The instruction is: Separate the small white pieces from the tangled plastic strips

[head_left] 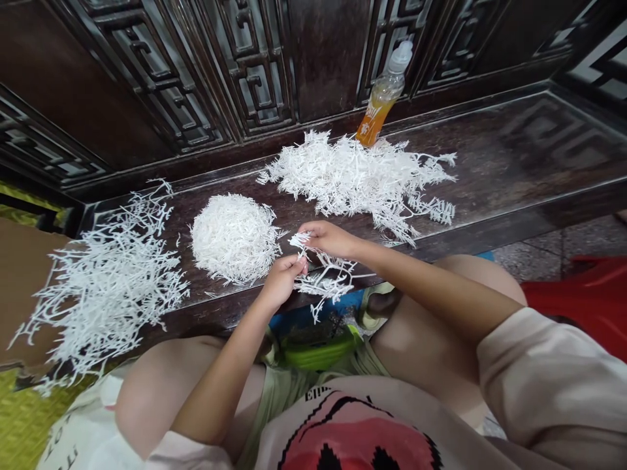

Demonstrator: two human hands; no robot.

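My left hand (284, 281) is closed, thumb against fingers, on a branching white plastic sprue (330, 284) that dangles past the bench edge. Just above it, my right hand (330, 238) pinches a small bunch of thin white plastic pieces (300, 239). The fingertips of both hands almost meet. Left of them sits a round, dense heap of small loose white pieces (235, 238). Beyond my right hand spreads a wide pile of white sprues with pieces on them (347, 173). A tangle of barer white branches (112, 281) lies at the far left.
A bottle of orange drink (379, 98) stands behind the wide pile. The dark wooden bench (504, 156) has a carved lattice back (255, 72). Brown cardboard (22, 281) is under the left tangle. A red plastic object (582, 294) is at right, and something green (318, 352) lies below between the legs.
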